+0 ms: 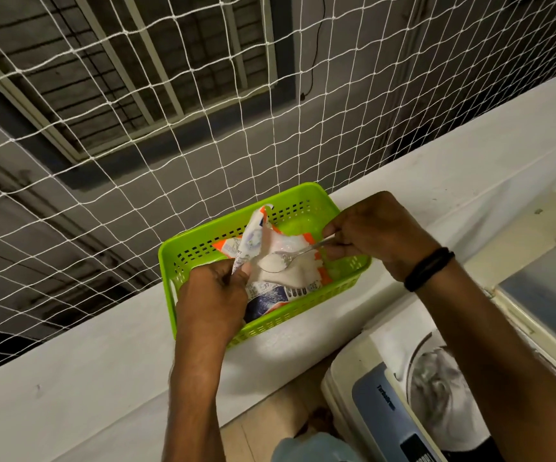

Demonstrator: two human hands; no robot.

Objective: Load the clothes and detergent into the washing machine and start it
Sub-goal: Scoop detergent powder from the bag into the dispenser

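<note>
An open detergent packet (271, 288), white with orange and blue print, lies in a green perforated basket (306, 195) on a white ledge. My left hand (213, 295) pinches the packet's torn edge and holds it open. My right hand (376, 231) grips the handle of a metal spoon (278, 263), whose bowl is heaped with white powder just above the packet's mouth. At the lower right stands the top-loading washing machine (383, 411) with its lid open, and pale clothes (436, 378) show inside the drum.
The white ledge (103, 361) runs diagonally across the view, with a white rope net (170, 128) stretched beyond it. A black band sits on my right wrist (428, 268). The machine's raised lid (543, 288) stands at the right edge.
</note>
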